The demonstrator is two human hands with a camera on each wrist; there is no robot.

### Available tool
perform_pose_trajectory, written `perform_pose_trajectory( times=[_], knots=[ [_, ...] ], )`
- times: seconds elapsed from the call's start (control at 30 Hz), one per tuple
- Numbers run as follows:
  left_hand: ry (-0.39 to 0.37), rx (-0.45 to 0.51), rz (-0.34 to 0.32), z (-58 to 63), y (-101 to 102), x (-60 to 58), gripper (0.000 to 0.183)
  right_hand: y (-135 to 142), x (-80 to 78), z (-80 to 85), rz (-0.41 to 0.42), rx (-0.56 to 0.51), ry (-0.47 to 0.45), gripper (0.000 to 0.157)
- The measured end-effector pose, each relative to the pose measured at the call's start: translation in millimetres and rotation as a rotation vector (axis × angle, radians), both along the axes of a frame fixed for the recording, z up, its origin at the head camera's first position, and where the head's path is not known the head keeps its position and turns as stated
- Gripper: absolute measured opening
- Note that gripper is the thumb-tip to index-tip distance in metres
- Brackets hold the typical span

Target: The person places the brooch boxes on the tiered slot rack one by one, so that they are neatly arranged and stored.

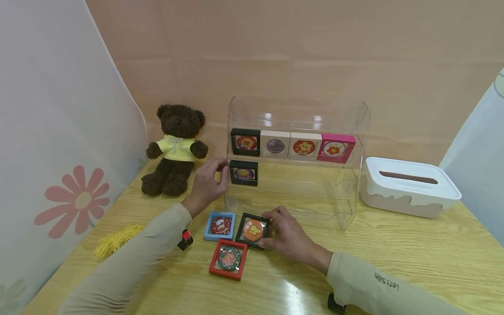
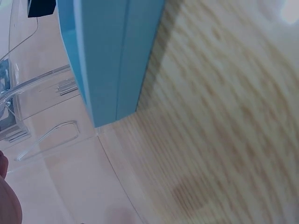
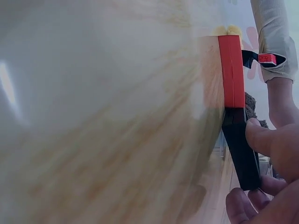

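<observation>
Right hand (image 1: 289,236) and left hand (image 1: 208,181), two in all, were out over one wooden table (image 1: 409,253), where three square frames lay flat or nearly so, a round badge in each. Nearest was the red frame (image 1: 228,260); just beyond it were the blue frame (image 1: 219,226) and, to the right of that, the black frame (image 1: 253,231) with an orange badge. This black frame lay at the left of the right hand, between its thumb and fingers. That hand was partly closed, gripping the frame's right side, with the thumb at the near corner and bent fingers at the far one. One bundle of yellow yarn (image 1: 118,240) lay beyond the left sleeve (image 1: 153,249), on its outer side. Farther off, the left hand was at the left side of one clear rack (image 1: 299,113), fingers bent and thumb apart from the forefinger; whether it pinched the rack or only touched it, I could not tell. Five more frames stood in the rack: one in a lower row, four in the row above. One brown teddy bear (image 1: 173,151) in a yellow top was left of the rack, one white tissue box (image 1: 411,186) to its right. Behind everything hung a brownish sheet (image 1: 393,52).
</observation>
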State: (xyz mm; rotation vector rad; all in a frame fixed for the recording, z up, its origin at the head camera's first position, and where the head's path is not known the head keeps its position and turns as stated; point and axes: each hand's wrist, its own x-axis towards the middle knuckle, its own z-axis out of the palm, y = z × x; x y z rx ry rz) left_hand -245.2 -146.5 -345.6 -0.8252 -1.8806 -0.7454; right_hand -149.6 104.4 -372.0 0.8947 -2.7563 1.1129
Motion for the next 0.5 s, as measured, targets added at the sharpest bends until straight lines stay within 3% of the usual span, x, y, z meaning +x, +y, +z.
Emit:
perform_pose_trajectory(
  times=[0.17,0.5],
  knots=[
    [-0.009,-0.008,0.009,-0.4,-0.3,0.3,0.016,0.2,-1.1,0.6,0.022,-0.032,-0.020,0.057],
    [-0.007,-0.002,-0.002,0.7,0.1,0.5,0.015,-1.1,-3.6,3.0,0.054,-0.217,-0.067,0.038]
  ],
)
